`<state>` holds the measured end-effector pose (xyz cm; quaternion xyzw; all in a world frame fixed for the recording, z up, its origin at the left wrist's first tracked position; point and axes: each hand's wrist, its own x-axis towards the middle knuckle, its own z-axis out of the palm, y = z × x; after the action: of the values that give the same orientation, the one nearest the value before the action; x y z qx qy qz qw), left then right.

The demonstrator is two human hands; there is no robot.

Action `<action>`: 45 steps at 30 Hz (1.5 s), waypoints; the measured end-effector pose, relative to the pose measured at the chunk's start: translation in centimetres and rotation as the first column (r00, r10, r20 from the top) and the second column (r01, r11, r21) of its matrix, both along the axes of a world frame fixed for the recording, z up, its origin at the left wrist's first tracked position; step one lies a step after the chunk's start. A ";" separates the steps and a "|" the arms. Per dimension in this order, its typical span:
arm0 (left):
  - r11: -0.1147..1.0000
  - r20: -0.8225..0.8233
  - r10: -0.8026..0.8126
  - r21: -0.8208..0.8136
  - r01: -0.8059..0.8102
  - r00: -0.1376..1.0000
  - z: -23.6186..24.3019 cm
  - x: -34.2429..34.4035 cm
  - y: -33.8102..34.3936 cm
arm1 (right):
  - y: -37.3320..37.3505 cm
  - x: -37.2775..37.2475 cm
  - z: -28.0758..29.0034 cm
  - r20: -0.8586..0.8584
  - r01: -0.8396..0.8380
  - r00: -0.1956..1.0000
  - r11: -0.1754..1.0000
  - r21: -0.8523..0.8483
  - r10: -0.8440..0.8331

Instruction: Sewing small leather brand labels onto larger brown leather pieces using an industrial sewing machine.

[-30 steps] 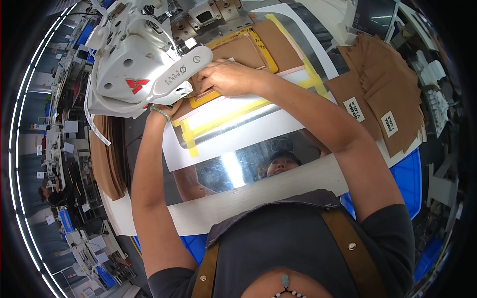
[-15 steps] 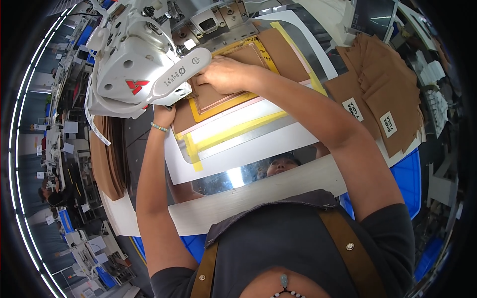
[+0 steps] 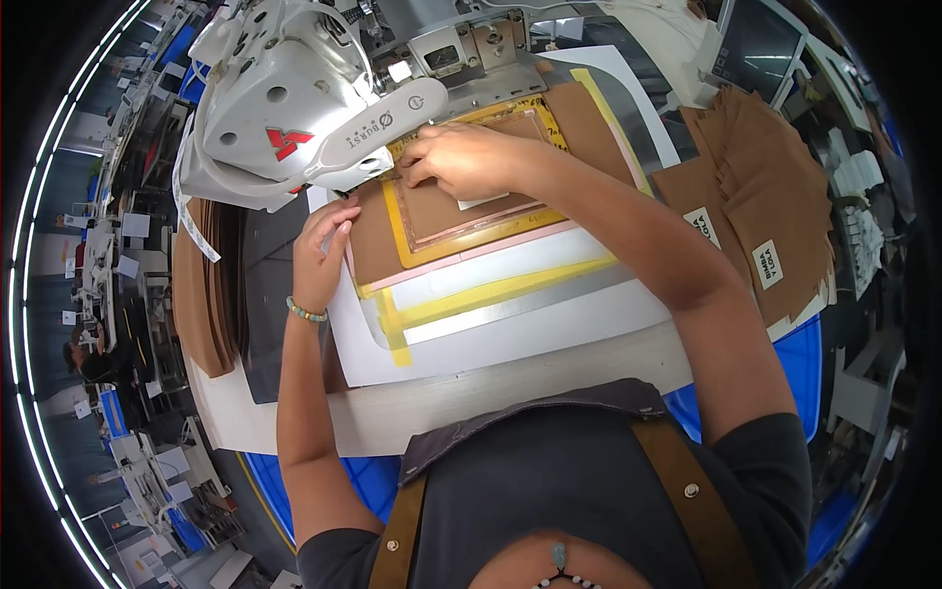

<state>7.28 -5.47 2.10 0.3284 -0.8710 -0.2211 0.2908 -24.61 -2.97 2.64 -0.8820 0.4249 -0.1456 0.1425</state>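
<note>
I'm looking at the white sewing machine up top, my landmark. Just below its head I'm watching the brown leather panel sitting in a yellow-edged template. Right hand is pressing flat on the panel beside the machine's needle end, fingers spread, gripping nothing. Left hand is resting under the machine body, fingers loose, touching the panel's edge. Stack of brown pieces well to the machine's right.
</note>
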 end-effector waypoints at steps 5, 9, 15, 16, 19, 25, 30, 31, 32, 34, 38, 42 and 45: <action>1.000 0.077 -0.018 0.014 0.017 0.997 1.6 -1.6 2.6 | 1.0 0.3 -0.2 -0.004 -0.031 1.000 0.999 -0.035 0.031; 0.989 0.108 -0.132 -0.048 0.138 0.985 1.8 -4.2 4.0 | 3.2 -0.5 1.0 0.040 -0.060 0.997 0.985 -0.161 0.068; 0.955 0.313 -0.172 -0.181 0.237 0.934 1.4 -7.1 4.8 | 8.8 -7.2 3.2 -0.312 0.126 0.942 0.992 -0.008 -0.122; 0.948 0.329 -0.164 -0.209 0.241 0.930 1.1 -7.5 4.9 | 9.8 -8.2 2.9 -0.324 0.156 0.928 0.982 -0.111 -0.184; 0.946 0.436 -0.110 -0.230 0.228 0.893 0.5 -8.3 5.0 | 11.7 -9.5 1.2 -0.260 0.185 0.928 0.936 -0.301 -0.267; 0.943 0.469 -0.069 -0.257 0.210 0.881 0.3 -8.4 5.4 | 12.6 -9.5 0.0 -0.195 0.240 0.930 0.916 -0.322 -0.312; 0.941 0.474 -0.063 -0.264 0.210 0.878 0.4 -8.2 5.3 | 11.6 -8.6 0.7 -0.221 0.239 0.922 0.917 -0.319 -0.318; 0.940 0.479 -0.064 -0.267 0.215 0.876 0.3 -8.2 5.3 | 11.6 -8.4 0.7 -0.237 0.242 0.915 0.913 -0.329 -0.328; 0.936 0.467 -0.059 -0.282 0.212 0.882 0.3 -8.2 5.2 | 11.6 -8.2 0.7 -0.251 0.244 0.908 0.909 -0.338 -0.336; 0.938 0.482 -0.059 -0.273 0.214 0.874 0.1 -8.3 5.2 | 11.6 -7.8 0.7 -0.277 0.234 0.895 0.898 -0.373 -0.349; 0.924 0.486 -0.044 -0.313 0.221 0.873 -0.1 -8.4 5.1 | 11.5 -7.4 1.0 -0.314 0.202 0.880 0.880 -0.430 -0.355; 0.921 0.499 -0.021 -0.328 0.211 0.866 -0.2 -8.6 5.2 | 11.3 -7.6 1.3 -0.341 0.212 0.876 0.907 -0.364 -0.341; 0.918 0.501 -0.007 -0.339 0.204 0.865 -0.2 -8.6 5.4 | 11.1 -7.6 1.2 -0.322 0.192 0.889 0.903 -0.385 -0.327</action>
<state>-1.32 -0.08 1.95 0.2618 -0.9589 0.0272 0.1056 -32.23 8.08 3.86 -0.8386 0.5281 -0.0620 -0.1189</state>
